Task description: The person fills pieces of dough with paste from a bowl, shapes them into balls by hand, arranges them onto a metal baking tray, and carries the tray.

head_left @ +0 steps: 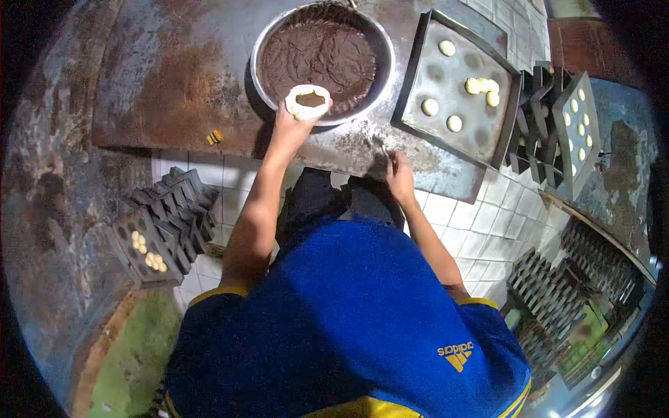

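Observation:
My left hand (294,127) holds a flattened round of pale dough (300,111) with a dark brown filling (311,100) in its middle. It is over the near rim of a big metal bowl (259,90) full of thick dark brown paste (317,59). Near the table's front edge, my right hand (400,180) is closed around a thin metal utensil (382,147); its tip points toward the bowl, and its exact shape is too small to make out. Right of the bowl lies a metal baking tray (446,76) with several dough balls (454,123) on it.
Stacked trays stand at the right (577,132) and lower left (150,244), their top ones bearing dough balls. A small yellow-and-dark object (214,137) lies at the front edge of the worn metal table (160,83). More dark trays (550,285) are piled at lower right.

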Demonstrator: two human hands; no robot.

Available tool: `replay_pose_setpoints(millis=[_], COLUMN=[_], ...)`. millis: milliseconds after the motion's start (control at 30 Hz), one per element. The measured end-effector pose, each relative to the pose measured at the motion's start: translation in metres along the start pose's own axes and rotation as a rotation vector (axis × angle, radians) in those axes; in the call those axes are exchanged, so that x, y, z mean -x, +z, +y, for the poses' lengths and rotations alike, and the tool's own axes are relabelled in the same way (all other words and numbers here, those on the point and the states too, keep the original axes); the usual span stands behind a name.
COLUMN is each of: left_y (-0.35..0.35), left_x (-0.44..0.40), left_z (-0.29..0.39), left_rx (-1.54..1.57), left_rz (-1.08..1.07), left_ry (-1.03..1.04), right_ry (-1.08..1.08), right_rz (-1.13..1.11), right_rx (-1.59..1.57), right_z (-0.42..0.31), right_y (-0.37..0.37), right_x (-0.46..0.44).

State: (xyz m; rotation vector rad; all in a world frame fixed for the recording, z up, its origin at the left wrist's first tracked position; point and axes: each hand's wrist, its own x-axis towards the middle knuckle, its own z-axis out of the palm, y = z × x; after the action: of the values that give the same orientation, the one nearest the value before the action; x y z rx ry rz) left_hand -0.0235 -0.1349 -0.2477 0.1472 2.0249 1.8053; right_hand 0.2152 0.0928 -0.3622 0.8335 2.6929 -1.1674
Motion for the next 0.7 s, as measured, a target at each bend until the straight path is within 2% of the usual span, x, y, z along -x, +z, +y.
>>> replay_pose_setpoints(millis=[67, 100, 167, 200, 267, 300, 333, 400, 533, 600, 667, 700], left_y=[0.011, 0.016, 0.028, 0.037, 0.056, 0.067, 0.078, 0.100, 0.124, 0.137, 0.152, 0.159], left_x=[0.006, 0.007, 0.005, 0.010, 0.017, 0.020, 0.022, 0.027, 0.025, 0.028, 0.039, 0.046], left_z=[0.012, 0.014, 0.009, 0.017, 0.042, 0.048, 0.061, 0.085, 0.106, 0.116, 0.125, 0.127], left_rx=[-0.032, -0.043, -0.091, -0.098, -0.105, -0.038, -0.119, -0.116, -0.192, -0.173, -0.096, 0.104], left_rz=[-0.018, -0.097, -0.167, -0.174, -0.317, -0.416, -0.479, -0.628, -0.733, -0.832, -0.797, -0.791], left_ry=[-0.010, 0.003, 0.067, 0.070, 0.094, 0.131, 0.158, 0.109, 0.216, -0.018, 0.022, -0.027], right_ry=[-0.095, -0.099, -0.283, -0.344, -0.465, -0.617, -0.749, -0.802, -0.732, -0.624, -0.579, -0.485], right_rz=[-0.280, -0.272, -0.228, -0.183, -0.242, -0.237, -0.192, -0.191, -0.320, -0.307, -0.337, -0.337], right_rx=[0.297, 0.289, 0.276, 0.077, -0.261, -0.187, -0.146, -0.042, -0.111, -0.323, -0.385, -0.531], right_z=[0.071, 0.055, -0.041, -0.085, -0.167, -0.183, -0.193, -0.195, -0.178, -0.154, -0.136, -0.126], right_y=[-0.006, -0.018, -0.076, -0.102, -0.160, -0.179, -0.192, -0.215, -0.256, -0.261, -0.269, -0.271], right_x=[-0.013, -0.020, -0.039, -0.043, -0.040, -0.041, -0.040, -0.041, -0.040, -0.043, -0.043, -0.044])
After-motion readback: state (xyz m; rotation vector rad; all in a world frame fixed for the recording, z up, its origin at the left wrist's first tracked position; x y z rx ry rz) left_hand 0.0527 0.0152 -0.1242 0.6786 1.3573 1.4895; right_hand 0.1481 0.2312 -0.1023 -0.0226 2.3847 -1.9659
